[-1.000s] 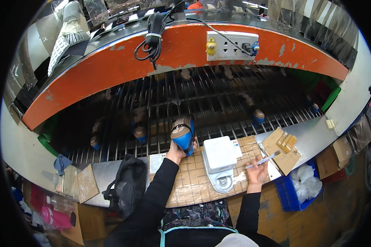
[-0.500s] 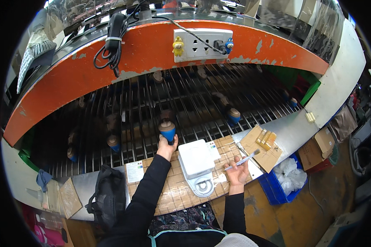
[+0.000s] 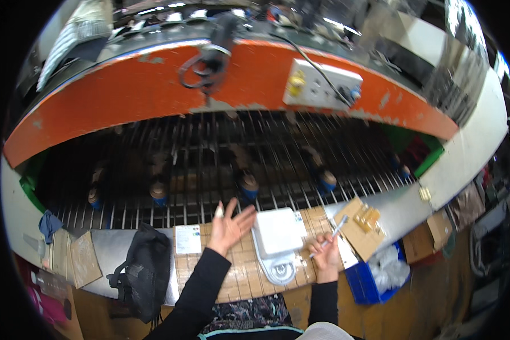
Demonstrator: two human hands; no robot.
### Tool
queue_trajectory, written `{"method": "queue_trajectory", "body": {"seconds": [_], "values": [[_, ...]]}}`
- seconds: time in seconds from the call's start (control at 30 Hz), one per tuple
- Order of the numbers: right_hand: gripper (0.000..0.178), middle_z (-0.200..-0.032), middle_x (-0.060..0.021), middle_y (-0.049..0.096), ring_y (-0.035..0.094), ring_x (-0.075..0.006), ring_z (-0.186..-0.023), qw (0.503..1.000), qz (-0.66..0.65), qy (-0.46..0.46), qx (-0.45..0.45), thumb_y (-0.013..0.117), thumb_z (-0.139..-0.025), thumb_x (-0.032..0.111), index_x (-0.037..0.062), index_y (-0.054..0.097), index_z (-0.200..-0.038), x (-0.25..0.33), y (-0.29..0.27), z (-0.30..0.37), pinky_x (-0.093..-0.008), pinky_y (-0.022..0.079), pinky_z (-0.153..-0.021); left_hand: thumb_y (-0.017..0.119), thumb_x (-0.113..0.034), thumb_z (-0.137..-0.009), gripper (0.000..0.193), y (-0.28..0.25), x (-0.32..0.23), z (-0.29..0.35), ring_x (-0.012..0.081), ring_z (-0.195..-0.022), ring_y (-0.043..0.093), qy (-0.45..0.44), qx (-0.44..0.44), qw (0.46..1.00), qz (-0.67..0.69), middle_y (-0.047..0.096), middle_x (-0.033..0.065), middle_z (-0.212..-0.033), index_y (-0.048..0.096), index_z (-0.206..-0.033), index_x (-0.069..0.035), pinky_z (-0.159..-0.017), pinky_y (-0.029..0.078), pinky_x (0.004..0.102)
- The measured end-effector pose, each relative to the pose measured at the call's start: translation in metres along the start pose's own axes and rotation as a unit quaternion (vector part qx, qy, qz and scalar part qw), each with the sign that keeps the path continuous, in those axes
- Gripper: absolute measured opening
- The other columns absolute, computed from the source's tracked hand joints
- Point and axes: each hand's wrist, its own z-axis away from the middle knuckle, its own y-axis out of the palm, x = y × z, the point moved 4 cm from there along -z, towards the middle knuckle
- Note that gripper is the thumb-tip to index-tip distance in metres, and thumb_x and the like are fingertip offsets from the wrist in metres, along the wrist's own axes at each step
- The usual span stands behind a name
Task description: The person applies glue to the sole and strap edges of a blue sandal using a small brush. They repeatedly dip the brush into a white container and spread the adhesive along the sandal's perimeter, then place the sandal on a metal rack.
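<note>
The right hand (image 3: 324,254) has its fingers closed around a thin, pale pen-like tool (image 3: 330,235). Its long axis runs diagonally, the free tip pointing up and away to the right of the fingers, toward a flat brown cardboard piece (image 3: 361,229) carrying a few small yellowish blocks.

The left hand (image 3: 228,226) is open and holds nothing, its fingers (image 3: 232,207) spread and pointing up toward the dark metal grate (image 3: 198,164). Just beyond the fingertips a bobbin with a blue base and tan top (image 3: 247,185) stands among the bars; similar ones stand further left and right.

Half a second ago the left hand was up at the grate with its fingers around a blue-based bobbin; now it is lower, near the bench edge, and empty. The right hand keeps the same grip on the tool.

Between the two hands lies a white, smooth rectangular scale (image 3: 277,235) with a round grey end, just right of the left fingers. It lies on the bench (image 3: 238,272), which is surfaced with tan, grid-patterned tiles. A white card (image 3: 187,239) lies left of the left wrist, and a limp black bag (image 3: 141,269) further left. Above the grate arches a scuffed orange panel (image 3: 124,90).
</note>
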Motion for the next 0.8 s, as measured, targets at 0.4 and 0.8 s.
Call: {"method": "queue_trajectory", "body": {"seconds": [0.4,0.8], "values": [[0.08,-0.115,-0.0255,0.06,0.057,-0.0382,-0.112,0.421,0.899,0.03,-0.12,0.085,-0.059,0.048,-0.0033,0.058,-0.114,0.119,-0.018,-0.251,-0.0418,0.046,-0.095,0.047,-0.056,-0.092,0.061,-0.002,-0.008,0.004,0.0465,-0.135,0.034,0.021,0.025,0.999,-0.037,0.031,0.0258,-0.149,0.035,-0.145,-0.029,-0.109,0.03,0.0593],[0.081,-0.106,-0.0232,0.067,0.065,-0.0352,-0.103,0.2,0.969,-0.025,-0.141,0.083,-0.053,0.049,0.0019,0.059,-0.115,0.094,0.007,-0.267,-0.0433,0.053,-0.088,0.041,-0.058,-0.095,0.065,-0.006,-0.01,-0.001,0.0405,-0.136,0.036,0.039,0.07,0.994,-0.071,0.031,0.0203,-0.151,0.021,-0.15,-0.03,-0.104,0.037,0.0531]]}}
